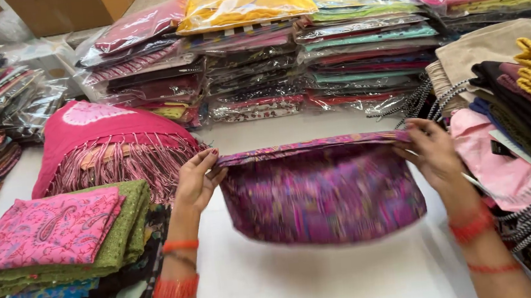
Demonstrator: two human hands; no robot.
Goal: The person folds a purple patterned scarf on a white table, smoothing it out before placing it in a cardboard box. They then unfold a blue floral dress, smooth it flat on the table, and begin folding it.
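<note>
Two hands hold one purple patterned scarf (323, 192) stretched between them over the white counter (306, 283): my left hand (197, 182) pinches its upper left corner, my right hand (433, 151) grips the upper right corner, and the cloth sags in a folded curve, blurred. Nearer on my left I see a pile of folded fabrics (60, 256), pink on green on top. Behind it lies a fringed magenta shawl (107, 142). Farther back, stacks of plastic-wrapped textiles (308, 52) line the counter.
</note>
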